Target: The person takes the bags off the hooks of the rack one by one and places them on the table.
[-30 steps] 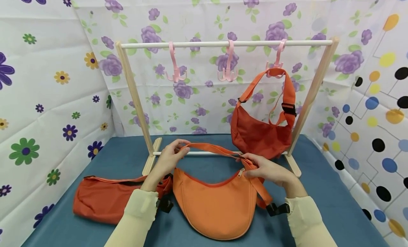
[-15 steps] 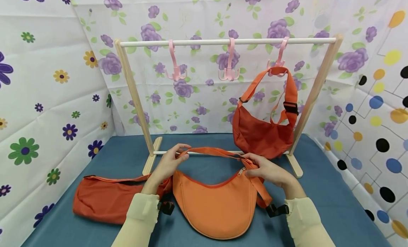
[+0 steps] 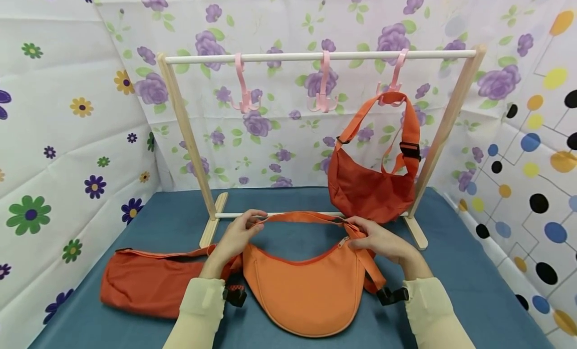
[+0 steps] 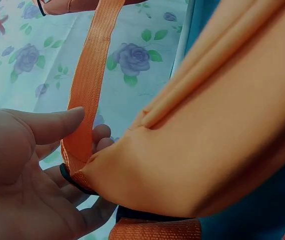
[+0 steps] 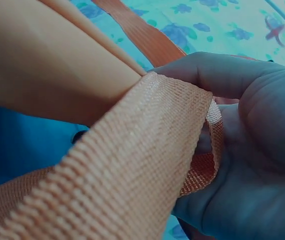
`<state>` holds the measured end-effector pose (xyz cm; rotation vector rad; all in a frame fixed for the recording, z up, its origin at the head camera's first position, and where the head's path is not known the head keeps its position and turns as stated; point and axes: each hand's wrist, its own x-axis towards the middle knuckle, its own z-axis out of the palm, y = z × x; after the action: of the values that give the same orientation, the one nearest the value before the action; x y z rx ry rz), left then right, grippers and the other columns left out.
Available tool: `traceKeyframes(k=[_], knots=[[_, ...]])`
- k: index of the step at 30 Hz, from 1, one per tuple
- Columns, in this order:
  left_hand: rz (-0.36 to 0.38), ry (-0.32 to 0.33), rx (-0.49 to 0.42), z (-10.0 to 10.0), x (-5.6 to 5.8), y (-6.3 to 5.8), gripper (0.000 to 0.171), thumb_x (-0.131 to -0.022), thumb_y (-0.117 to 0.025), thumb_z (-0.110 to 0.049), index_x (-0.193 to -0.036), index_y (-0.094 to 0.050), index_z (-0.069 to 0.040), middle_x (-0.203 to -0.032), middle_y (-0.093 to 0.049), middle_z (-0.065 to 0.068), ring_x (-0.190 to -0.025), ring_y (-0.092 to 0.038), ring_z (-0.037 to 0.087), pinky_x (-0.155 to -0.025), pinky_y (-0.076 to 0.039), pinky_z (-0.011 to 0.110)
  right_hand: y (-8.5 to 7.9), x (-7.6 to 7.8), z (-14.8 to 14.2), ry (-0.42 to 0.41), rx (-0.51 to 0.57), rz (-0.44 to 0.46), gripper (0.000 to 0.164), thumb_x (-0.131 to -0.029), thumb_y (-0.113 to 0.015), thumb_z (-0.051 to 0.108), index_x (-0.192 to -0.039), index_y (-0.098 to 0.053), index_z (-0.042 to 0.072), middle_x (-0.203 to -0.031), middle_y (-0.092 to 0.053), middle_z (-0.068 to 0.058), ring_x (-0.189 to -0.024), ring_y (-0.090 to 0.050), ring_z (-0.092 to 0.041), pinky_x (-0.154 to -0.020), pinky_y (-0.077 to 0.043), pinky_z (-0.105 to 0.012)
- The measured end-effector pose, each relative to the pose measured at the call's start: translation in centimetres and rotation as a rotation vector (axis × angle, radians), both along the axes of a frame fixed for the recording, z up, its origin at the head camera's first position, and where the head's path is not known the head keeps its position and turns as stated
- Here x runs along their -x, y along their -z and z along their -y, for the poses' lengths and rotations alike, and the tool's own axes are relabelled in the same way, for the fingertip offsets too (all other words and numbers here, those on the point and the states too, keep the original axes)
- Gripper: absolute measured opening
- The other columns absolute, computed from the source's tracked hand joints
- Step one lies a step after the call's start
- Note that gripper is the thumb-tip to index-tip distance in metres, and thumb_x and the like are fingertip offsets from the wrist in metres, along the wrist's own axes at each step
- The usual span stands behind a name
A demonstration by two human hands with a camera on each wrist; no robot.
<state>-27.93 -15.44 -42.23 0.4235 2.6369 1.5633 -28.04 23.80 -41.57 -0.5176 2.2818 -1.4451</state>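
An orange crescent-shaped shoulder bag (image 3: 306, 289) lies on the blue cloth, its strap (image 3: 299, 217) arched above its top edge. My left hand (image 3: 238, 236) pinches the strap near the bag's left corner; in the left wrist view the thumb presses the webbing (image 4: 90, 75) against the fingers behind it. At the right corner, beside the zipper pull, my right hand (image 3: 383, 243) grips the strap. A loop of webbing (image 5: 127, 140) covers part of those fingers in the right wrist view.
A wooden rack with a white rail (image 3: 279, 57) stands behind, bearing pink hooks (image 3: 323, 91). From the right hook hangs a red bag (image 3: 369, 189). Another red bag (image 3: 144, 284) lies at the left, partly behind the left forearm. Patterned cloth walls surround the blue surface (image 3: 473, 294).
My left hand has come down slightly, and the strap's arch sits a little lower on that side. The right hand keeps its place. The view has shifted slightly.
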Motion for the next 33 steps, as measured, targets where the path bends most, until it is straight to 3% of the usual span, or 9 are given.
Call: traceKeyframes(k=[9, 21, 33], knots=[[-0.022, -0.019, 0.08, -0.1, 0.0, 0.1, 0.023, -0.106, -0.061, -0.013, -0.129, -0.065, -0.013, -0.122, -0.068, 0.014, -0.107, -0.065, 0.036, -0.084, -0.05, 0.042, 0.8, 0.4, -0.3, 0.025, -0.089, 0.03, 0.059, -0.097, -0.072, 0.021, -0.147, -0.048, 0.001, -0.139, -0.052, -0.023, -0.116, -0.054, -0.029, -0.093, -0.052, -0.039], [-0.038, -0.026, 0.192, -0.5, 0.0, 0.3, 0.013, -0.105, -0.062, -0.012, -0.116, -0.07, -0.013, -0.112, -0.071, 0.006, -0.098, -0.066, 0.025, -0.084, -0.053, 0.042, 2.6, 0.8, -0.9, 0.062, -0.144, 0.04, 0.056, -0.096, -0.074, 0.018, -0.144, -0.05, 0.0, -0.128, -0.059, -0.016, -0.1, -0.062, -0.023, -0.085, -0.056, -0.037], [-0.073, -0.03, 0.27, -0.7, 0.2, 1.0, 0.015, -0.103, -0.065, -0.01, -0.112, -0.076, -0.014, -0.108, -0.071, 0.003, -0.092, -0.065, 0.018, -0.083, -0.055, 0.039, 3.2, 0.7, -0.7, 0.067, -0.297, -0.03, 0.055, -0.095, -0.073, 0.018, -0.144, -0.052, 0.002, -0.132, -0.06, -0.013, -0.112, -0.057, -0.027, -0.102, -0.049, -0.05]])
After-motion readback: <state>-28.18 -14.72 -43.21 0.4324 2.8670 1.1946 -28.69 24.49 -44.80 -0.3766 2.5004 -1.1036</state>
